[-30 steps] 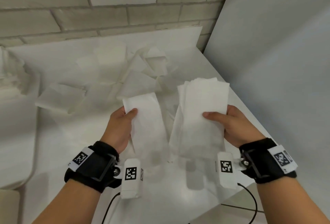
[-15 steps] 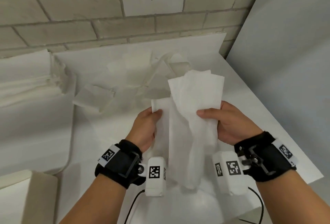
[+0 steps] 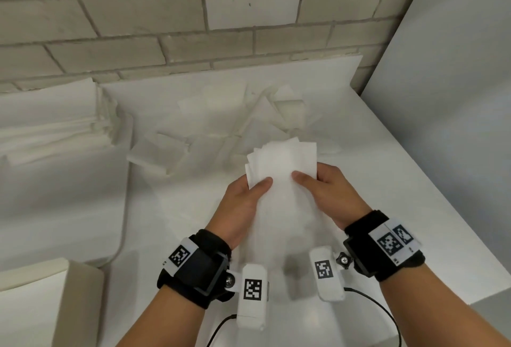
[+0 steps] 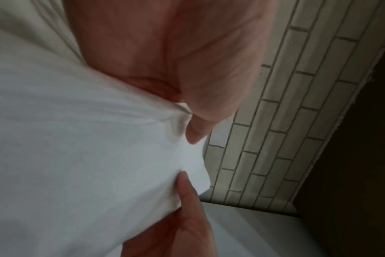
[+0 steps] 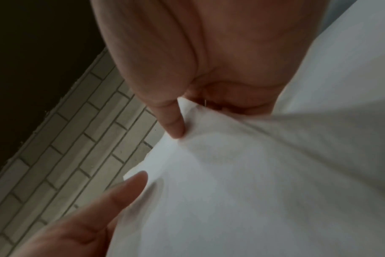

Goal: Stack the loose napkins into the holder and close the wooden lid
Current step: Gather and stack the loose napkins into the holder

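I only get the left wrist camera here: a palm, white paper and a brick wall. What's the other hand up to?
Observer: The right hand grips the same napkin bundle from the opposite side, thumb on top.
Operator: Are there more napkins anywhere?
Observer: Yes, loose napkins lie scattered on the white table beyond the hands.
Operator: Is my hand really holding it, or just touching?
Observer: The left hand holds it, thumb pressed on top of the bundle, which is lifted off the table.

Bare workroom or test setup, painted brick wall (image 3: 166, 29), plain white table (image 3: 387, 181), grey partition panel (image 3: 456, 98)
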Available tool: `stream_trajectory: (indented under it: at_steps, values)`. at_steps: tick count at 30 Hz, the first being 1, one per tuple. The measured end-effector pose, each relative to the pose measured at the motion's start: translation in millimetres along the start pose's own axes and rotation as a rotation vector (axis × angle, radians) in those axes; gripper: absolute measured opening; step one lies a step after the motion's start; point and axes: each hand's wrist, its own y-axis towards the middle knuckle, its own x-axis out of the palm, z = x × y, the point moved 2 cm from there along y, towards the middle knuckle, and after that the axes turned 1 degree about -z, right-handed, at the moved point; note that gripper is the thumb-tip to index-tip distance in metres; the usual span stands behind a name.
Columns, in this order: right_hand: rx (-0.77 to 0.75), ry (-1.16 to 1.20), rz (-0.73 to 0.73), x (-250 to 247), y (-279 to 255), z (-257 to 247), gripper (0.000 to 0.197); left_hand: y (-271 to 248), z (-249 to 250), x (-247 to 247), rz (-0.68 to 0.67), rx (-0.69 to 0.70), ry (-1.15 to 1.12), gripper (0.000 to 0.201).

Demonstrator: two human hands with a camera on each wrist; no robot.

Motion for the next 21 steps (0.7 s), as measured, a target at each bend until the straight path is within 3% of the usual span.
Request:
stream_trajectory:
  at_steps: [3, 9, 11, 15, 21]
  values:
    - [-0.003, 0.015, 0.063, 0, 2, 8, 0.032, 4, -3, -12, 0.082, 0.023, 0.105, 0.020]
    - [0.060, 0.197, -0.007, -1, -1, 16, 0.028, 6, -16, -31, 0.191, 0.050, 0.303, 0.034]
    - [0.098, 0.119, -0.001, 1, 3, 21, 0.033, 7, -18, -30, 0.191, 0.054, 0.332, 0.033]
    - [0.087, -0.313, 0.154, -1, 11, 35, 0.043, 10, -20, -30, 0.311, 0.100, 0.630, 0.020]
    - [0.070, -0.358, 0.247, -12, 12, 52, 0.024, 15, -19, -29, 0.239, 0.042, 1.020, 0.010]
